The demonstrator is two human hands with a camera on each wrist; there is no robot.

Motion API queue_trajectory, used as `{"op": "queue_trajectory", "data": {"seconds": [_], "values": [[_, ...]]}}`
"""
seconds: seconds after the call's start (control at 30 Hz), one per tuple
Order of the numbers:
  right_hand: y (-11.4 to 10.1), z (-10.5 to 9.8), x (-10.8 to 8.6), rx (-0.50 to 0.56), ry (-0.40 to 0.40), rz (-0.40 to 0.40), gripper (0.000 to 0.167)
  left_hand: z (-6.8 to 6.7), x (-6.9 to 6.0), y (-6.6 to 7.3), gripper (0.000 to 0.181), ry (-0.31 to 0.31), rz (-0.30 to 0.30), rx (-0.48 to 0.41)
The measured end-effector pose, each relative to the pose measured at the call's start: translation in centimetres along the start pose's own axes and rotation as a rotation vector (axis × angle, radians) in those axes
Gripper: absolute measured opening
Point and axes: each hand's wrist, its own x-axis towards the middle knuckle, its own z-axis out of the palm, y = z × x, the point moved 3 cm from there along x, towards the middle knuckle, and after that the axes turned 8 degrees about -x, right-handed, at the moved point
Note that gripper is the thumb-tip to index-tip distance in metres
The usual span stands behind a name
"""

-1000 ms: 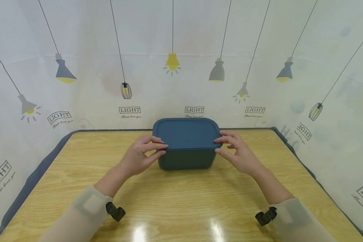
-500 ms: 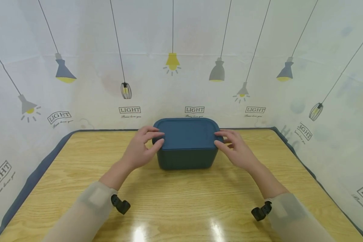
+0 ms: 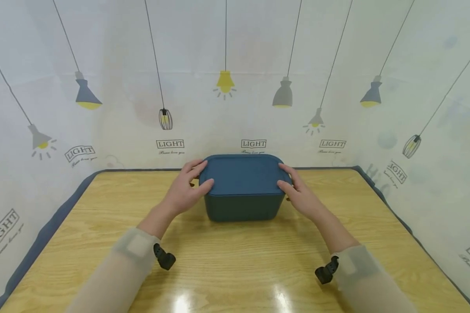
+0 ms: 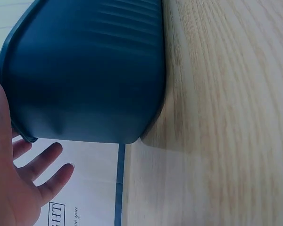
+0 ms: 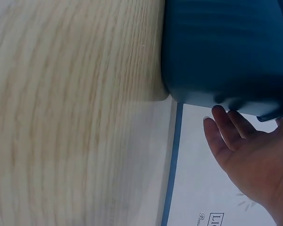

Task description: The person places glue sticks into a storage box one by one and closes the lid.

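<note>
A dark blue-green plastic storage box (image 3: 243, 208) stands on the wooden table, with a flat blue lid (image 3: 243, 174) on top. My left hand (image 3: 183, 190) holds the lid's left end, thumb and index finger at its upper edge. In the left wrist view the other fingers (image 4: 54, 181) hang beneath the rim, apart from the box wall (image 4: 89, 89). At the opposite end my right hand (image 3: 306, 199) grips the lid likewise, thumb on top. Fingertips (image 5: 219, 112) of that hand come close to the end wall (image 5: 226, 61) from below the rim; contact is unclear. The box's inside is hidden.
The wood-grain table (image 3: 235, 261) extends in front of and beside the box. A white cloth backdrop (image 3: 196, 52) printed with hanging lamps rises behind and at both sides. A dark blue border (image 3: 125, 169) runs along the table's back edge.
Both hands have slid from the lid's front corners back along its two ends. Some fingers that lay on the lid now reach below its rim. The box has stayed in place.
</note>
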Motion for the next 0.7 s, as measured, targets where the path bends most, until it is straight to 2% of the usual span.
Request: {"op": "queue_trajectory", "data": {"seconds": [0.23, 0.5, 0.7], "values": [[0.28, 0.31, -0.03, 0.023, 0.009, 0.019, 0.065, 0.11, -0.17, 0.02, 0.074, 0.022, -0.018, -0.025], [0.23, 0.26, 0.02, 0.051, 0.016, 0.004, 0.065, 0.03, -0.03, 0.13, 0.074, 0.033, -0.001, -0.039], [-0.01, 0.18, -0.07, 0.011, 0.038, 0.005, 0.066, 0.06, -0.03, 0.23, 0.073, 0.035, -0.002, -0.043]]}}
